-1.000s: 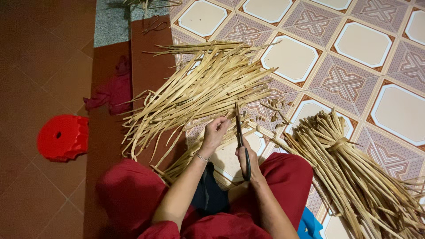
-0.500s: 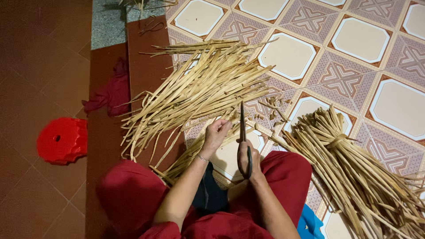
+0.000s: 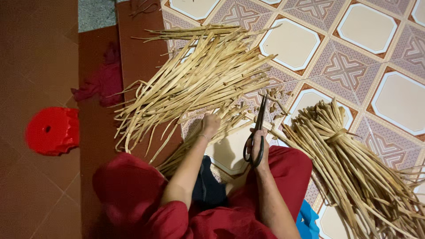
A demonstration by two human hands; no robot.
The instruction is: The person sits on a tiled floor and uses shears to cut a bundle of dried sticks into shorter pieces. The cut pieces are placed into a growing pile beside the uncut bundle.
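Flanking the scissors [image 3: 256, 135] — loose strips [image 3: 195, 84], tied bundle [image 3: 354, 168], red stool [image 3: 52, 131].

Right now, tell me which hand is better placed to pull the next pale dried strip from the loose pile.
Left. The left hand already rests on the loose pile of pale dried strips, while the right hand is occupied holding the black scissors.
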